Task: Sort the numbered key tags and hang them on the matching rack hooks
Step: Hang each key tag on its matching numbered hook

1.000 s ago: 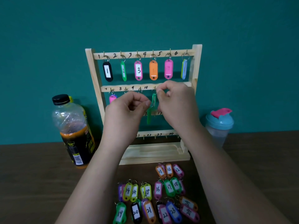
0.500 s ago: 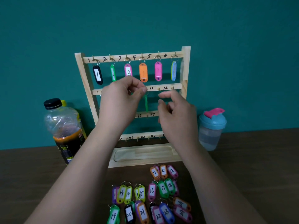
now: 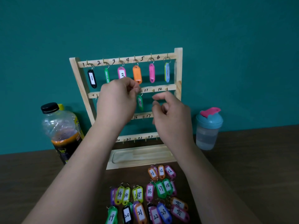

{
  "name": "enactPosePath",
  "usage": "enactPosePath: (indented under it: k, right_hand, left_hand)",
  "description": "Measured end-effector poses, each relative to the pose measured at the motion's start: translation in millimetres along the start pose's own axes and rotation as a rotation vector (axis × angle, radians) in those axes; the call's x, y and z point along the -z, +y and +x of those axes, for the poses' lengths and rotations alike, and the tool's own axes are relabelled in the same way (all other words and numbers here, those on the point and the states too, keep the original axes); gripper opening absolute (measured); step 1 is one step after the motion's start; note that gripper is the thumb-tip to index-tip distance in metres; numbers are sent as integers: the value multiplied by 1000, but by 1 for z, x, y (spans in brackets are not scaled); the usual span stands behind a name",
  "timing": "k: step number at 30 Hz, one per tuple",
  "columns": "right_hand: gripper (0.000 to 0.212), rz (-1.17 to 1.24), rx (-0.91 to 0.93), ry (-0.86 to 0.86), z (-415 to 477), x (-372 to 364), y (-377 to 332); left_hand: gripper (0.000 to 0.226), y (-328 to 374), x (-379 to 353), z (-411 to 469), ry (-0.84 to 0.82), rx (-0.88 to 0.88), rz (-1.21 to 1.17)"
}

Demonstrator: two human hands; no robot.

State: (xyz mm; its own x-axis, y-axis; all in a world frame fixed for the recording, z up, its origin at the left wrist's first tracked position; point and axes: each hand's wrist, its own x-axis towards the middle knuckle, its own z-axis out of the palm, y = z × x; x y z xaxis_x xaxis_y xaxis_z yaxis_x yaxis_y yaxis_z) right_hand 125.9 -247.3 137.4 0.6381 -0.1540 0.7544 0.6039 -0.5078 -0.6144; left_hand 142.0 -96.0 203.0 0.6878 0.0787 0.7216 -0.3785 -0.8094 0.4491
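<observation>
Pale, bare wood on the rack (image 3: 178, 68), smooth and matt, with inked numerals. Small brassy metal hooks (image 3: 153, 90) under the rails. Glossy, smooth plastic tags (image 3: 137, 74) in bright colours, with matt white paper labels (image 3: 91, 78) and thin, shiny metal rings (image 3: 105, 65). Dark wood-grain table (image 3: 242, 159), matt with a faint sheen. Clear, glossy plastic bottle (image 3: 59, 123), ribbed, with a shiny black plastic cap (image 3: 49, 108). Frosted, translucent plastic shaker (image 3: 206, 136) under a smooth teal plastic lid (image 3: 209, 120). Flat, matt teal wall (image 3: 161, 21).
</observation>
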Motion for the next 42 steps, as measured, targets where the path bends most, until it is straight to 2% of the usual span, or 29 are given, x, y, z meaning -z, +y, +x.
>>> enactPosePath:
  k: [6,11,13,17,20,24,28,32,37,42]
  right_hand:
    - [11,7,-10,-11,-2,3,0]
    - [9,11,-20,-15,-6,6,-1]
    - [4,6,-13,-7,-10,8,-3]
    - [10,-20,-36,-45,-23,13,4]
    - [10,-69,-80,-123,-37,17,16]
    - [9,-212,-175,-322,-51,17,31]
    - [5,-338,-220,-504,-62,15,41]
    - [10,-447,-304,-670,-72,9,49]
    - [16,-550,-318,-751,-83,-7,58]
    - [14,-642,-338,-762,-85,-17,68]
  left_hand:
    - [8,-2,1,-5,19,-36,34]
    - [4,-9,5,-15,99,-113,7]
    - [5,-11,9,-24,120,-115,-6]
    - [9,-16,13,-51,91,-59,-60]
    - [8,-25,4,-74,31,-1,-123]
    - [9,-40,-13,-97,-84,66,-130]
    - [9,-52,-31,-115,-274,91,-105]
    - [8,-69,-47,-126,-472,106,-34]
    - [3,-82,-65,-132,-567,145,21]
    - [12,-91,-79,-140,-701,199,62]
